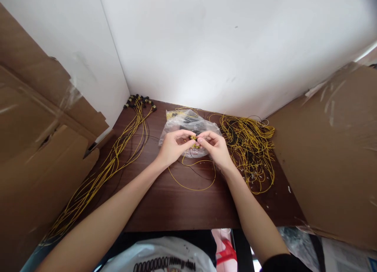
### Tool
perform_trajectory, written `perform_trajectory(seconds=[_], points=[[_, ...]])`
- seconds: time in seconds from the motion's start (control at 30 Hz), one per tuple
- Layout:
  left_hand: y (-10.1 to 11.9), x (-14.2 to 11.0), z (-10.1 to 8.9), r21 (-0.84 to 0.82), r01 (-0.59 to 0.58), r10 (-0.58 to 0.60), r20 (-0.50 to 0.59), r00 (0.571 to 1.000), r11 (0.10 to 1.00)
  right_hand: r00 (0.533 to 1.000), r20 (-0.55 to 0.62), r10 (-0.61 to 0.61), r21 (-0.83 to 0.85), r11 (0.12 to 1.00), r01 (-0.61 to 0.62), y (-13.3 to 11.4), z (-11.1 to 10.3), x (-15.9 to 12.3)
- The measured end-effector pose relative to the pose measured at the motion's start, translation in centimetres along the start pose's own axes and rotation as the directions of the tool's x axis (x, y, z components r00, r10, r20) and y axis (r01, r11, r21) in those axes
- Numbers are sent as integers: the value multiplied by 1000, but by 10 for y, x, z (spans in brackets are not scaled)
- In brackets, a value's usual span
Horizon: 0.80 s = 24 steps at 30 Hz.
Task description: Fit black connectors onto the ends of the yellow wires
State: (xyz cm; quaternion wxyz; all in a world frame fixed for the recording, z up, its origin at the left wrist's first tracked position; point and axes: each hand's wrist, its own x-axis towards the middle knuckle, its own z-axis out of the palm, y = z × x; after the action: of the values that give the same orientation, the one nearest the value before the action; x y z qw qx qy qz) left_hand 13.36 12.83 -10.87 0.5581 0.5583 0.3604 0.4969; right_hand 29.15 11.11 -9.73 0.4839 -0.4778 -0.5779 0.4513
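Over the middle of the table, my left hand (173,147) and my right hand (216,146) meet fingertip to fingertip. Both pinch a small yellow-and-black part (193,138), whose exact kind is too small to make out. A thin yellow wire (192,189) loops on the wood just below my hands, with a dark wire inside the loop. Behind and beneath the fingers lies a clear plastic bag (203,125) holding yellow and black pieces. My fingers partly cover the bag and the part.
At left, a bundle of yellow wires (118,154) with black-and-yellow ends (140,100) runs over the brown table (176,213). A tangled wire heap (249,146) lies at right. Cardboard panels (330,154) flank both sides; a white wall (206,48) rises behind.
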Motion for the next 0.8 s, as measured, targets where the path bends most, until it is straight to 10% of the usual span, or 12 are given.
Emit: perform_trajectory(seconds=[0.8], points=[[-11, 4, -7, 201, -99, 117, -80, 990, 975, 992, -118, 51, 115, 993, -37, 3, -3, 1]])
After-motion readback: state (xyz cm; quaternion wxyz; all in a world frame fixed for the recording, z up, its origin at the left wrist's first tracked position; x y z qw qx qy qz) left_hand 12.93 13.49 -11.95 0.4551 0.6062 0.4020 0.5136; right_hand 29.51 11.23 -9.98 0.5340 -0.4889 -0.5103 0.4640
